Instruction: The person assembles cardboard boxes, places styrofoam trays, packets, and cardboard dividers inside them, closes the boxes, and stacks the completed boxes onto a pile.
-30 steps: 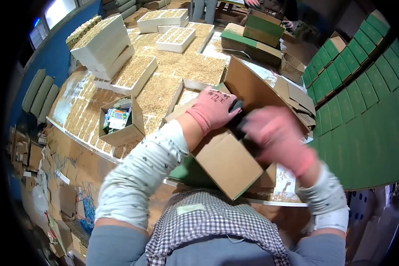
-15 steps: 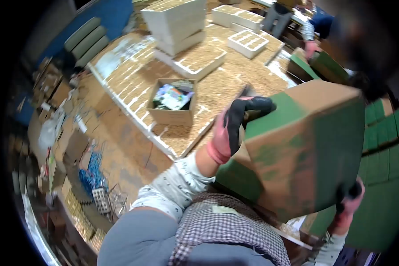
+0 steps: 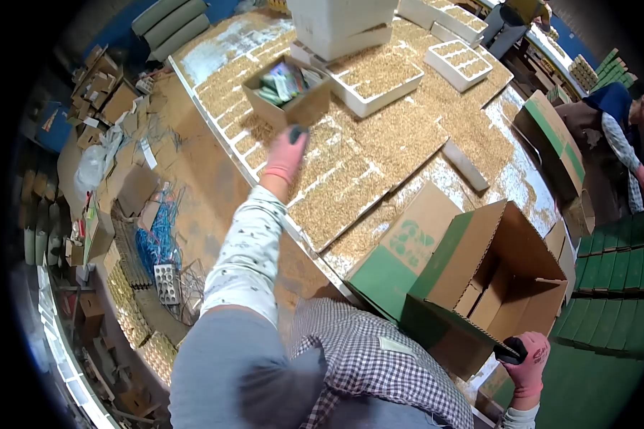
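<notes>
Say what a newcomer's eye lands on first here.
The open cardboard box at lower right, its edge gripped by the right hand. Then the left hand, stretched toward a small carton on the littered table. Green boxes are stacked far right.

Gloved right hand is gripping open cardboard box; left is sitting at small carton.
Right hand (image 3: pixel 528 361) is pinching the near rim of the open cardboard box (image 3: pixel 472 250), which is tilting beside a green-and-brown box (image 3: pixel 411 239); left hand (image 3: pixel 288 156) is sitting by the near side of the small carton (image 3: pixel 304 106), contact unclear; packets (image 3: pixel 285 83) are filling the carton; white foam tray (image 3: pixel 393 99) is standing beyond.
</notes>
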A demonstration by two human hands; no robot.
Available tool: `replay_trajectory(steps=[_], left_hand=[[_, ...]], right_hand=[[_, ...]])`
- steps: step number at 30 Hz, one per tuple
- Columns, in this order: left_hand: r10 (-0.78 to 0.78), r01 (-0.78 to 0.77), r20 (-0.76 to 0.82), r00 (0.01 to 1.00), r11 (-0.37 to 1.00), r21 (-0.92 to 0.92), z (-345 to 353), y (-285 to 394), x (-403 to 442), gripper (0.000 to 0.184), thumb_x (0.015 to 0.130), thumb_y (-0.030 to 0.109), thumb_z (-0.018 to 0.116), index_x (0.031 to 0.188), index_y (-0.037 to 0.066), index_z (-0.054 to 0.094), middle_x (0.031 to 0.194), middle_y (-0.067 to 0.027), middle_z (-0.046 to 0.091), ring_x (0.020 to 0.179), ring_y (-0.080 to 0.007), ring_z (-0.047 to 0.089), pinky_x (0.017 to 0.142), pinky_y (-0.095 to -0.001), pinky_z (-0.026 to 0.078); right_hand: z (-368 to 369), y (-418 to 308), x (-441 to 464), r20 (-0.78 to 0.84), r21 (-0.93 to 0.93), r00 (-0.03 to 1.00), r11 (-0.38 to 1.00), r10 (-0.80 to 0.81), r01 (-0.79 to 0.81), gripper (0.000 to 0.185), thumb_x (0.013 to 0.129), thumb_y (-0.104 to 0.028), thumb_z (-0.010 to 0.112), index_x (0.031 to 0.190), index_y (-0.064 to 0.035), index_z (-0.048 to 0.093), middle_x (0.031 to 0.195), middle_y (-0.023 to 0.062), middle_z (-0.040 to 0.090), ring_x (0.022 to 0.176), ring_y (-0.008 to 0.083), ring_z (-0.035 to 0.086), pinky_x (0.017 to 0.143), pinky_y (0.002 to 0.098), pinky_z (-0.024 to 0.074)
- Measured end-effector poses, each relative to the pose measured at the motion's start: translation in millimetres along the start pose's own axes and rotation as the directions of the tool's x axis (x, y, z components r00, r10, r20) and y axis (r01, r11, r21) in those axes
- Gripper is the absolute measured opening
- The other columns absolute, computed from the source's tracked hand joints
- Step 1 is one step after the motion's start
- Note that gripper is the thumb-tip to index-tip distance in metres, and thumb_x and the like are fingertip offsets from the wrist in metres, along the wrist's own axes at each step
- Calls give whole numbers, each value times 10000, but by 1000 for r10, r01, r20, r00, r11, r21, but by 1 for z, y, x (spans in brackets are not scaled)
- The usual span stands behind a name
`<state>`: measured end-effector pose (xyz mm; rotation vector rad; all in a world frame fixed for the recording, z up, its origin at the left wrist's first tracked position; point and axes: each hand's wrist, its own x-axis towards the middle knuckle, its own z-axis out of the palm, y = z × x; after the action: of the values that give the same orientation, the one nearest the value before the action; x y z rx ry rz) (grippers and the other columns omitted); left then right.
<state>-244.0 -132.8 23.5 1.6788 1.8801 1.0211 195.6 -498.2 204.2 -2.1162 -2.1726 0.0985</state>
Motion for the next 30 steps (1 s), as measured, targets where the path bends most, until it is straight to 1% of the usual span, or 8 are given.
replay_trajectory(steps=[5, 6, 9, 15, 17, 20, 24, 30], left_hand=[[-27, 142, -392, 920, 953, 268, 4, -96, -130, 598, 916, 333, 466, 1421, 101, 245, 1475, -256, 135, 1357, -405, 172, 1085, -494, 215], [-241, 185, 23, 970, 799, 572, 18, -91, -160, 623, 924, 349, 450, 1439, 111, 192, 1473, -272, 117, 1365, -417, 129, 1097, -498, 169], [-588, 586, -63, 806, 809, -52, 75, -68, -200, 673, 938, 361, 439, 1466, 128, 93, 1473, -295, 66, 1372, -433, 71, 1100, -530, 124], [-389, 249, -127, 913, 774, -582, 18, 50, -192, 870, 839, 226, 662, 1469, 112, 73, 1463, -198, 180, 1333, -286, 238, 1071, -371, 265], [-533, 355, 202, 822, 202, -913, 11, 40, -182, 899, 806, 166, 689, 1473, 188, 85, 1416, -162, 285, 1216, -260, 404, 987, -356, 382], [-538, 348, 159, 828, 271, -898, 21, -1, -175, 599, 818, 117, 623, 1361, 123, 370, 1175, -97, 553, 1088, -199, 511, 881, -304, 436], [-346, 344, 343, 873, -59, -937, -12, -2, -186, 353, 866, 188, 563, 1183, 33, 545, 1181, -93, 563, 1086, -238, 535, 954, -395, 432], [335, 403, 393, 856, 41, -914, -67, 113, -147, 436, 901, 311, 482, 1264, 70, 468, 1256, -140, 520, 1165, -294, 506, 990, -445, 415]], right_hand=[[-1, 2, 1, 0, -7, 1000, 1000, -12, 12, 291, 506, -324, 753, 658, -133, 593, 636, 48, 531, 643, 272, 519, 639, 378, 396], [0, 2, 1, 5, -4, 1000, 1000, 0, 0, 295, 508, -328, 752, 663, -133, 595, 642, 48, 533, 648, 272, 520, 645, 377, 397], [0, 1, 5, 30, 0, 1000, 1000, 5, -5, 299, 509, -330, 750, 671, -129, 598, 652, 49, 538, 659, 274, 524, 653, 376, 399], [-5, -8, 11, 36, 6, 999, 1000, -11, 11, 307, 506, -297, 746, 725, -122, 620, 700, 52, 582, 694, 277, 552, 670, 378, 417], [-1, -5, 8, 33, 26, 999, 1000, 6, -7, 317, 506, -290, 747, 742, -121, 622, 714, 51, 593, 705, 279, 560, 678, 376, 422], [0, -3, 3, 2, 26, 1000, 999, -26, 26, 351, 488, -275, 762, 773, -118, 629, 744, 48, 604, 734, 279, 566, 698, 379, 428], [-3, -3, 0, -41, 8, 997, 998, -69, 69, 432, 495, -313, 779, 854, -119, 640, 813, 41, 621, 797, 271, 572, 754, 383, 436], [-18, 19, -11, -146, 102, 959, 960, -244, 260, 868, 623, -503, 726, 1286, -20, 441, 1318, 193, 450, 1223, 345, 431, 1056, 430, 306]])
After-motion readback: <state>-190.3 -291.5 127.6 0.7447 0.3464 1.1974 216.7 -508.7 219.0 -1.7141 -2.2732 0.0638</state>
